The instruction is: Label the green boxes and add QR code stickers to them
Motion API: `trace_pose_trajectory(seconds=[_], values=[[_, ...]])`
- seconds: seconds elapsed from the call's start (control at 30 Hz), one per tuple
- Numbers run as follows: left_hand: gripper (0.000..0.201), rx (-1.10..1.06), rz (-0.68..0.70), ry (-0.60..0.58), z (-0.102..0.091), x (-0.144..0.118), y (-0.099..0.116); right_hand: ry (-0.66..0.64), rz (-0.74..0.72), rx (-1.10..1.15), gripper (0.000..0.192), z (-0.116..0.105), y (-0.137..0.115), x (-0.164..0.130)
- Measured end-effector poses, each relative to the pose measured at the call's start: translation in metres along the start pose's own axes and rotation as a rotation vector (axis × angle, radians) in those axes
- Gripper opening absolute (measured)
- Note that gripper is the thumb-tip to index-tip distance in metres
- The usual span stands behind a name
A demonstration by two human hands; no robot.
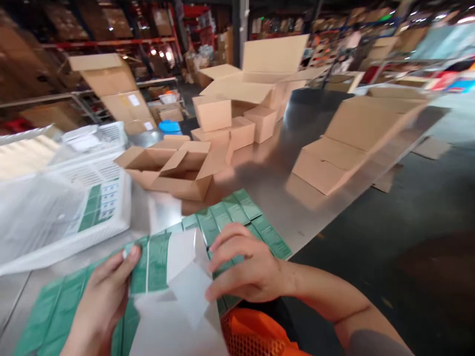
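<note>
My left hand (102, 299) pinches the left side of a small green-and-white carton (163, 264) whose white flaps stand open. My right hand (247, 264) rests its fingers on the carton's right flaps and on the flat green cartons (237, 210) spread in rows over the metal table (282, 168). More flat green cartons (44, 309) lie under my left hand. An open brown cardboard box (174, 170) sits just beyond the green cartons.
A white plastic-wrapped bundle (55, 202) with green labels lies at the left. Small closed cardboard boxes (232, 123) and large open ones (260, 74) stand farther back; flattened boxes (349, 143) lie at the right table edge. An orange basket (256, 336) is below my right wrist.
</note>
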State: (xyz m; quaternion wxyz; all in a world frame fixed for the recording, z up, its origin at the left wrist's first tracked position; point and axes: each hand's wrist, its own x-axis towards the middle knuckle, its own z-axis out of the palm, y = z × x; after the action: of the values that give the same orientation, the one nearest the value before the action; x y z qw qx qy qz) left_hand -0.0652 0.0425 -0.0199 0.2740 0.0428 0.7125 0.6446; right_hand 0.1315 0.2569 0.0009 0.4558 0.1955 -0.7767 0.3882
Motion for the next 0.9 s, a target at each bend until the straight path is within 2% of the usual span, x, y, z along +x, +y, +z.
trace_pose_trajectory(seconds=[0.03, 0.07, 0.13, 0.2, 0.27, 0.3, 0.37, 0.47, 0.57, 0.63, 0.73, 0.9], values=[[0.044, -0.046, -0.043, 0.016, 0.002, 0.002, 0.009, -0.035, -0.019, 0.104, 0.015, -0.009, -0.002, 0.002], [0.041, -0.045, -0.115, -0.03, 0.001, 0.005, 0.017, -0.04, -0.003, 0.206, 0.012, -0.019, 0.0, 0.004], [0.035, -0.053, -0.203, -0.131, -0.004, 0.013, 0.027, 0.04, 0.1, 0.329, 0.004, -0.04, 0.012, 0.009], [0.028, -0.051, -0.23, -0.194, -0.009, 0.021, 0.03, 0.153, 0.25, 0.332, 0.007, -0.057, 0.036, 0.015], [0.016, -0.038, -0.234, -0.217, -0.004, 0.026, 0.029, 0.189, 0.478, 0.299, 0.008, -0.066, 0.065, 0.019], [0.009, -0.027, -0.243, -0.226, 0.002, 0.028, 0.027, 0.169, 0.611, 0.294, 0.012, -0.067, 0.08, 0.02], [0.027, -0.007, -0.28, -0.257, 0.024, 0.028, 0.021, 0.074, 0.838, 0.311, 0.023, -0.066, 0.107, 0.021], [0.052, 0.138, -0.251, -0.268, 0.066, 0.024, 0.007, -0.054, 1.047, 0.354, 0.033, -0.058, 0.138, 0.015], [0.054, 0.475, -0.106, -0.282, 0.103, 0.018, -0.007, -0.075, 1.146, 0.393, 0.035, -0.049, 0.157, 0.001], [0.045, 0.577, -0.057, -0.3, 0.119, 0.017, -0.014, -0.057, 1.181, 0.428, 0.035, -0.044, 0.164, -0.009], [0.035, 0.622, 0.008, -0.313, 0.135, 0.02, -0.021, -0.054, 1.219, 0.466, 0.035, -0.039, 0.168, -0.02], [0.038, 0.864, 0.068, -0.36, 0.148, 0.026, -0.027, -0.133, 1.206, 0.458, 0.037, -0.033, 0.171, -0.031]])
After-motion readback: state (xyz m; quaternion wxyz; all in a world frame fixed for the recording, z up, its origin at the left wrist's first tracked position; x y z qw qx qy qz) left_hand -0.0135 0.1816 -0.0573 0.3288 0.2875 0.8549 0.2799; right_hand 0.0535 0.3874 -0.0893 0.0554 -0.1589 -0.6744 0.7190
